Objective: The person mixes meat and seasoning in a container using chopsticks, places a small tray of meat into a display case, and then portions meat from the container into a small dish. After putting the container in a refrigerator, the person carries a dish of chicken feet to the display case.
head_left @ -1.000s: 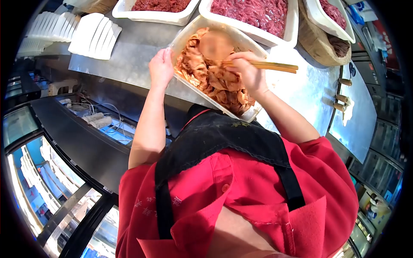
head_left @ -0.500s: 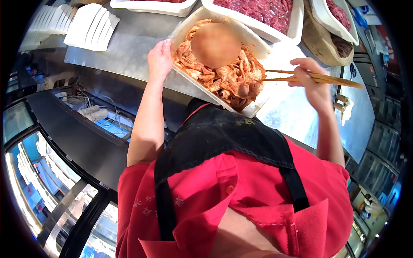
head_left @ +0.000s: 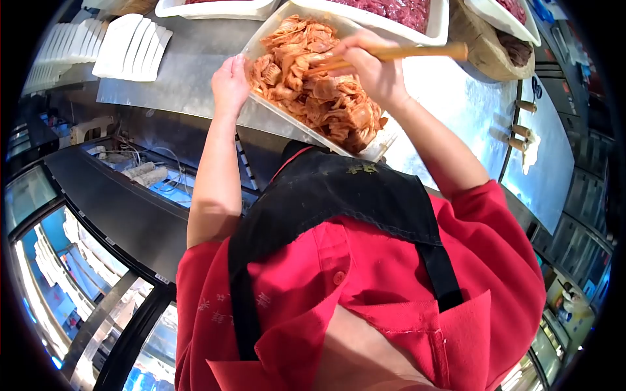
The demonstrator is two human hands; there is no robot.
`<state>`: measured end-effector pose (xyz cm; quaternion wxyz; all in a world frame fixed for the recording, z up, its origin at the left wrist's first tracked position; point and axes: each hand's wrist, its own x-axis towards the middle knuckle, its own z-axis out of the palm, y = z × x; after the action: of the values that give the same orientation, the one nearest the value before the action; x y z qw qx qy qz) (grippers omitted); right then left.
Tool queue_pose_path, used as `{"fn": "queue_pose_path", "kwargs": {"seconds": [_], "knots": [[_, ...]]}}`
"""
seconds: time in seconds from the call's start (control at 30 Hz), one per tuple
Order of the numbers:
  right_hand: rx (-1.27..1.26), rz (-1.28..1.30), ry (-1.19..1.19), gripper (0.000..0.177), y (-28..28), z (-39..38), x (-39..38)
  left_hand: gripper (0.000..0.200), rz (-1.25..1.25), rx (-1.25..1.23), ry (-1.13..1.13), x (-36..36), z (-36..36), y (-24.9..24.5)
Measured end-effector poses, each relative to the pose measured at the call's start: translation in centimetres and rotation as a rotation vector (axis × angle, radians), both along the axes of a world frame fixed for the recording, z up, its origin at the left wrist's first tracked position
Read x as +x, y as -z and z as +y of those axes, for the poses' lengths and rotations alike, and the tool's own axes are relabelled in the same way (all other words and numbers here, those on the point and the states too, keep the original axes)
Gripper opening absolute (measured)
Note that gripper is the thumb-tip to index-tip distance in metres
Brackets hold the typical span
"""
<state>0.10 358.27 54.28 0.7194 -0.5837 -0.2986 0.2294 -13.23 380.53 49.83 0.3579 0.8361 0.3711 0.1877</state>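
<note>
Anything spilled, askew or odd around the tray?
Nothing clearly odd. The orange-red food sits inside the tray, with no spill visible on the metal table. The tray's near corner lies by the apron; I can't tell whether it overhangs.

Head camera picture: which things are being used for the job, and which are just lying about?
In use:
Left hand, at the rim of the food tub
Right hand, holding wooden chopsticks
Orange-red food pieces, in that tub

Just lying about, it seems, since no hand touches them:
Stacked white trays
Red meat in another tub
</note>
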Motion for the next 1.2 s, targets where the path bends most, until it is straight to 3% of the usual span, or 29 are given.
{"fn": "queue_pose_path", "kwargs": {"seconds": [0.1, 0.2, 0.23, 0.33, 0.4, 0.43, 0.5, 0.6, 0.77, 0.9, 1.0, 1.03, 1.13, 1.2], "knots": [[-0.330, -0.025, -0.181, 0.016, -5.1, 1.0, 2.0, 0.030, -0.021, -0.021, -0.004, 0.0, 0.3, 0.6], [-0.141, -0.045, -0.171, 0.028, -8.0, 1.0, 4.1, 0.030, -0.029, -0.023, -0.001, 0.1, 0.3, 0.5], [-0.227, -0.031, -0.116, 0.019, -9.1, 1.2, 4.0, 0.030, -0.027, -0.033, -0.001, 0.0, 0.1, 0.4], [-0.218, -0.256, -0.074, 0.015, -6.1, 2.7, 3.7, 0.030, -0.023, -0.065, 0.001, -0.3, 0.2, 0.1], [-0.278, -0.227, -0.107, 0.017, -1.2, 1.9, 3.5, 0.030, -0.022, -0.053, 0.004, -0.3, 0.5, -0.4], [-0.208, -0.377, 0.022, 0.013, -0.6, 0.4, 2.4, 0.030, 0.004, 0.008, 0.013, -0.3, 0.4, -0.6], [-0.149, -0.206, -0.016, 0.014, -0.3, -3.3, 0.8, 0.030, 0.028, 0.065, 0.007, -0.5, 0.6, -0.7], [-0.287, 0.066, 0.015, 0.014, -2.4, -8.0, 0.5, 0.029, 0.075, 0.127, 0.071, -0.1, 1.0, -0.8], [-0.604, -0.032, 0.017, 0.016, -6.2, -10.4, 1.3, 0.029, -0.011, 0.044, 0.038, -0.7, 1.4, -0.1], [-0.534, -0.310, 0.119, 0.014, -6.9, -10.1, -0.2, 0.029, -0.020, 0.051, 0.054, -0.7, 0.9, -0.8], [-0.448, -0.687, 0.242, 0.012, -2.8, -8.4, -0.6, 0.029, -0.017, 0.063, 0.040, -0.8, 0.8, -0.8], [-0.335, -0.536, 0.281, 0.014, -1.7, -7.0, -1.2, 0.030, -0.017, 0.061, 0.047, -0.9, 0.9, -0.5], [-0.101, -0.657, 0.296, 0.012, 0.4, -3.1, -1.4, 0.030, -0.013, 0.068, 0.068, -0.9, 0.6, -1.2], [-0.104, -0.734, 0.236, 0.014, 0.2, -1.1, -1.3, 0.030, -0.011, 0.075, 0.077, -0.8, 0.4, -1.3]]}}
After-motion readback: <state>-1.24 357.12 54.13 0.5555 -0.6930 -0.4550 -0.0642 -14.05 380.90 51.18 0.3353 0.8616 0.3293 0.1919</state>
